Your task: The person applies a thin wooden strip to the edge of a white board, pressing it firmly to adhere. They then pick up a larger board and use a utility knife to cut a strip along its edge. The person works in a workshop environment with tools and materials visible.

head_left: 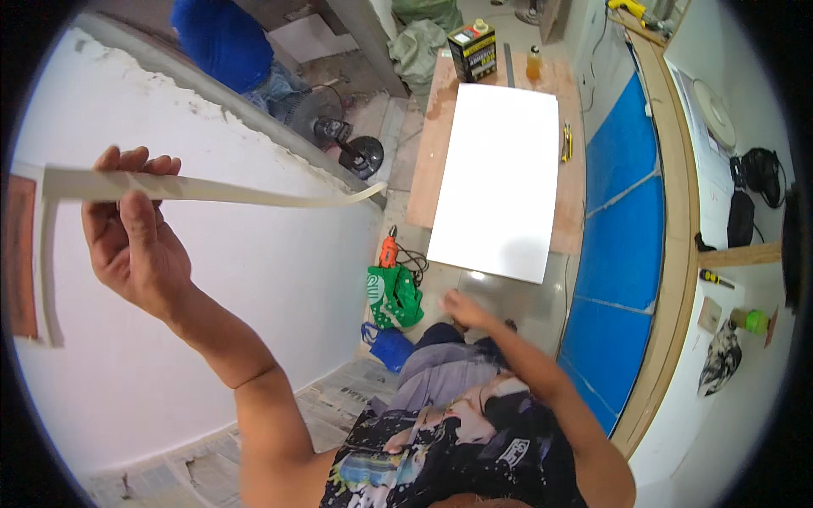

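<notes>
My left hand (144, 237) is raised at the left, before the white wall, with its thumb and fingers closed around a long, thin cream-coloured strip (246, 196). One end of the strip reaches the corner of a framed opening (41, 254) in the wall; the other end hangs free and curls up. Low in front of my body is my right hand (463, 310), its fingers curled in. What it holds, if anything, is hidden. Beyond it, a large white panel (498, 178) lies on a plywood work surface (434, 161).
A tin (472, 51), an amber bottle (533, 63) and a yellow-black cutter (566, 142) stand or lie around the panel. On the floor are an orange power drill (389, 251), a green bag (394, 296), a blue bag (389, 347) and a fan (322, 118). Blue panels (622, 229) run along the right.
</notes>
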Demonstrator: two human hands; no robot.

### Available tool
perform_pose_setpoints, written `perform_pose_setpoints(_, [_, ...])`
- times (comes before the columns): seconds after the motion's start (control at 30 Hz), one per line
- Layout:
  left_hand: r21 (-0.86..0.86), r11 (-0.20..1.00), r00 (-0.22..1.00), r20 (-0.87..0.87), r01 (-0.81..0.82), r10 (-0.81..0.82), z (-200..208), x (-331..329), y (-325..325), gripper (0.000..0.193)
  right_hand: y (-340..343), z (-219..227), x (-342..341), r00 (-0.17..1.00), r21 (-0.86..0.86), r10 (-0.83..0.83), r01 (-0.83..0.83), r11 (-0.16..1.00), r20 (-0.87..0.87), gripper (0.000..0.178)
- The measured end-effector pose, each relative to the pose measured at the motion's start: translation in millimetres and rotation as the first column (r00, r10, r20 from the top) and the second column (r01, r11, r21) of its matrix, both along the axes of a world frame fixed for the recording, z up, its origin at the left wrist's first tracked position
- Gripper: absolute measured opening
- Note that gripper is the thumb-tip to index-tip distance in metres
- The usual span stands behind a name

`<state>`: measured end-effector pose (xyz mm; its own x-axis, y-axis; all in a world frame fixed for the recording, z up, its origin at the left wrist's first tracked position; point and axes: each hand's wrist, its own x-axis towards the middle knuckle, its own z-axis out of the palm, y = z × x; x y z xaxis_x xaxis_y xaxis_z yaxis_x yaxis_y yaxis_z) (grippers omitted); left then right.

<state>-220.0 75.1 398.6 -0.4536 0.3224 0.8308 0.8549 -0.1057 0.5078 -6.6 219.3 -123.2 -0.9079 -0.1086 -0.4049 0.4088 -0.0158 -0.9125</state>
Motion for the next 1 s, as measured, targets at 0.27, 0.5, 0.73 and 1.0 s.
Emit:
perform_pose_setpoints(0.27, [-0.369, 0.915, 0.985, -0.02, -0.165, 0.169, -70, 9, 59, 0.035, -18, -47, 219, 0.753, -0.233, 0.372, -0.29, 0.928, 0.542, 0.112])
perform_pose_setpoints(0.5, [-0.54, 0.768, 0.938, -0.231, -0.344, 0.258, -137, 33, 98, 0.037, -11, -41, 235, 0.821, -0.37, 0.219, -0.01, 0.929, 0.527, 0.106])
perform_pose_setpoints(0.73, [-0.406, 0.865, 0.916, -0.378, -0.294, 0.134, -187, 0, 119, 0.039, 99, -8, 189, 0.996, 0.452, -0.091, 0.088, 0.888, -0.014, 0.049])
perform_pose_setpoints(1.0, [-0.224, 0.968, 0.852, -0.524, -0.112, -0.023, -248, 5, 116, 0.035, 180, -104, 151, 0.929, 0.875, 0.068, 0.315, 0.367, -0.363, 0.081])
